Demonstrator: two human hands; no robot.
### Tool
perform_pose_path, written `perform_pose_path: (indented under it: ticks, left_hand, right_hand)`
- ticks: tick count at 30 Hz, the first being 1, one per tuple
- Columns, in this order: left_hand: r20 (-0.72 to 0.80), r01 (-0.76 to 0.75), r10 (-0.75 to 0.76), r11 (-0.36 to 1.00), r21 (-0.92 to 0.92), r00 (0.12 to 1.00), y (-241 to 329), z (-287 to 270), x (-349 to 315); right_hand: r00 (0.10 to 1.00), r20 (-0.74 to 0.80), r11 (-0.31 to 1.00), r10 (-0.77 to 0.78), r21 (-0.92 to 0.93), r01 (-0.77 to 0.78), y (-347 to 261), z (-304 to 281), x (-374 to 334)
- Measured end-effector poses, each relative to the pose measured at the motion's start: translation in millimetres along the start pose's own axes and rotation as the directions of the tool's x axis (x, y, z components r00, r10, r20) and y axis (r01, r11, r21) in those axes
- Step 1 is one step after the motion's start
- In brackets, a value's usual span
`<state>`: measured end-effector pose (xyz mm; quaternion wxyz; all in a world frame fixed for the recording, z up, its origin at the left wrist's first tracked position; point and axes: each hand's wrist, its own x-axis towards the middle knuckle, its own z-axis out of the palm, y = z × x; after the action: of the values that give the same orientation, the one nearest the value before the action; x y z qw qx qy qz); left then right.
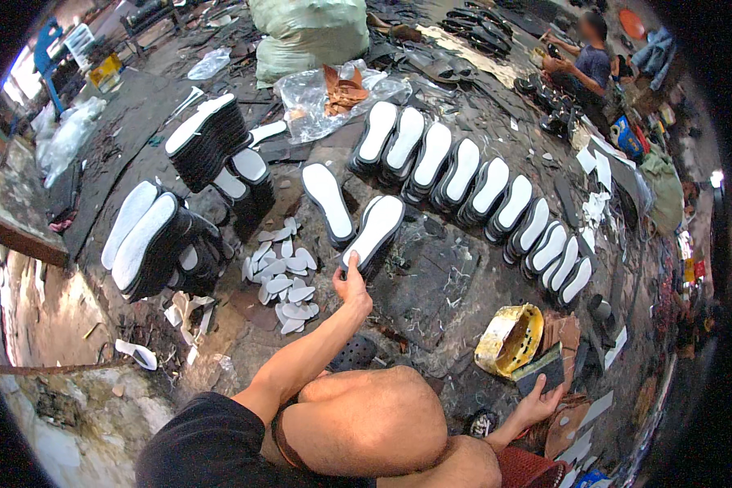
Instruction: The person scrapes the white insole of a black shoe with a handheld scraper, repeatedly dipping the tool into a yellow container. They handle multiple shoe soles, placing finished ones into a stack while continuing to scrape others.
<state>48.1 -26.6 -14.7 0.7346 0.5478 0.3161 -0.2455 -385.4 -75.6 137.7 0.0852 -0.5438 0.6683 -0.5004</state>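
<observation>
My left hand (352, 289) pinches the heel end of a shoe sole with a white insole top (376, 232) and dark edges. Another white-topped sole (327, 199) lies just left of it, their ends close together. My right hand (538, 404), low at the right, has its thumb and fingers at a dark flat rectangular piece (542, 370) and seems to grip it. That piece reaches to the rim of a yellow, stained container (496, 342). Small white teardrop-shaped pieces (281, 272) lie heaped left of my left hand.
Stacks of white-topped soles (461, 171) curve from the upper middle to the right. More stacks (207, 134) stand at the left. A large pale sack (311, 37) and a clear plastic bag (301, 98) sit behind. Another person (586, 69) sits at the far right.
</observation>
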Motion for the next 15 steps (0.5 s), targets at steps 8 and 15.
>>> perform_pose_path:
  ticks: [8,15]
  left_hand:
    - [0.047,-0.159,0.153,0.971,0.176,0.987,75,-18,-19]
    - [-0.132,-0.602,0.588,0.774,-0.197,0.798,342,15,74]
  right_hand:
    - [0.99,0.082,0.988,0.119,0.094,-0.126,6,-20,11]
    - [0.999,0.024,0.994,0.036,-0.107,-0.034,51,-9,27]
